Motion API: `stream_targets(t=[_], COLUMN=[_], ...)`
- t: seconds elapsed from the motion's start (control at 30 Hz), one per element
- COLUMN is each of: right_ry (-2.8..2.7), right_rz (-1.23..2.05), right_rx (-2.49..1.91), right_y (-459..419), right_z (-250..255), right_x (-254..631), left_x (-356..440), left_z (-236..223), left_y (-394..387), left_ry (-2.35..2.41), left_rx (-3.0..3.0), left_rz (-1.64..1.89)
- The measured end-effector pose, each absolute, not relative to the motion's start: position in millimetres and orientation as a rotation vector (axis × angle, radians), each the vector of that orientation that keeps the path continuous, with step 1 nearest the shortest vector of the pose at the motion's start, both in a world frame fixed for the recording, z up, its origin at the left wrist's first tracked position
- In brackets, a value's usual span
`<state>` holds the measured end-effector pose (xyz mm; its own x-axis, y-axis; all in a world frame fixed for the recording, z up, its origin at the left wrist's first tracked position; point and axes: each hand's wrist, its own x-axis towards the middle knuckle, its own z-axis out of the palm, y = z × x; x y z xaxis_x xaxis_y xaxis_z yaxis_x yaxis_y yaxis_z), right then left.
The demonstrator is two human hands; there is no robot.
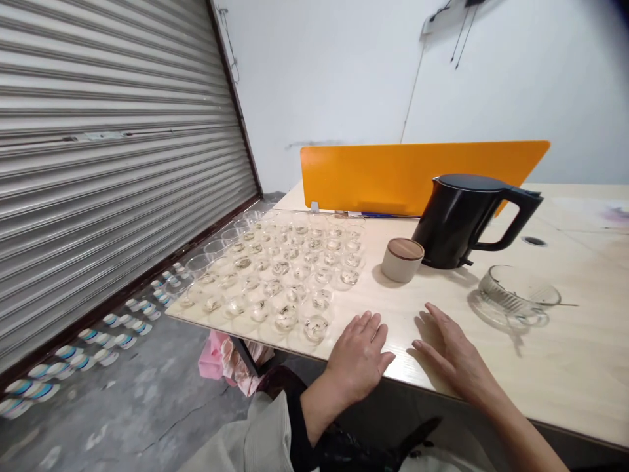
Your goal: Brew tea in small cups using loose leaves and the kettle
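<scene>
Pale wood-grain counter [580,357] stands by a grey ribbed metal shutter [108,183] and white wall [334,72] — left hand [358,355], near round clear cups [315,328], and right hand [457,354] both open, empty.

1 glossy black electric kettle [449,226]. 1 squat round canister [399,267], off-white, with a brown wood-toned lid [405,248]. 1 clear glass cup [506,295], ribbed. Clear round cups [315,328], flecked dark. 1 rectangular panel [383,178], solid orange. Pale blond tabletop [580,354]. Grey roller shutter [108,105], horizontally striped. Small white containers [105,357], blue-banded to my eye.
</scene>
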<state>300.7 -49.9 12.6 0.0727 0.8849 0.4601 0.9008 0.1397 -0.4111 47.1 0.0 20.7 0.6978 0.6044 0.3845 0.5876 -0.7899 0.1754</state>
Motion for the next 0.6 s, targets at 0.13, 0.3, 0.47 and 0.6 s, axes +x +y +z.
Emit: stream_targets(t=[0.13, 0.3, 0.47, 0.6], right_ry=[-1.792, -1.815, -1.832, -1.840], right_rz=[-0.054, -0.064, -0.048, -0.045], right_rx=[-1.705, -1.684, -1.681, -1.679], right_y=[-50.7, -51.3, -51.1, -51.2], right_z=[12.8, 10.9, 8.3, 8.2], right_x=[299.8, 301.0, 302.2, 302.7], left_x=[46.6, 46.6, 47.1, 47.3], left_z=[20.5, 20.2, 19.6, 19.2], left_y=[-0.3, -0.8, -0.5, -0.6], left_ry=[1.010, 1.004, 1.000, 0.991], left_rx=[2.861, 2.859, 2.851, 2.853], left_rz=[0.662, 0.682, 0.685, 0.697])
